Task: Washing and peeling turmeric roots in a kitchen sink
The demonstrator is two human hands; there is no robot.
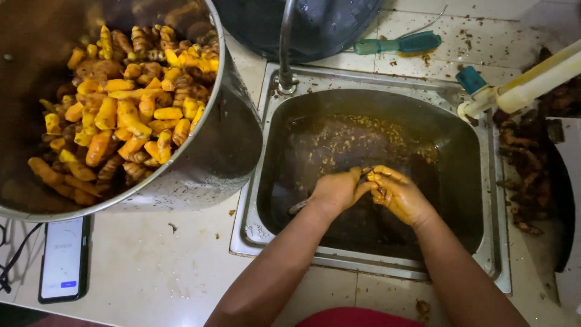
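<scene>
Both hands are being held together over the middle of a steel sink (496, 242) that is filled with murky brown water. The left hand (336, 191) is being kept curled, its fingers meeting those of the right hand (399, 195), which is stained orange-yellow and is also bent inward. A small dark piece (367, 174) is being pinched where the fingertips meet; what it is cannot be told. Yellow scraps (357, 136) are floating on the water behind the hands.

To the left of the sink, on the pale tiled counter (151, 272), a large steel pot (224, 151) is being kept, heaped with peeled orange-yellow roots (121, 115). In front of the pot a phone (63, 257) with a lit white screen is lying flat, a dark cable (15, 254) running beside it.

Behind the sink, a teal-handled brush (396, 44) is lying on the tiles, and a dark curved spout (285, 42) is rising from the rim. At the right, a cream pipe with a blue fitting (520, 88) is slanting above a pile of dark unpeeled roots (523, 175).
</scene>
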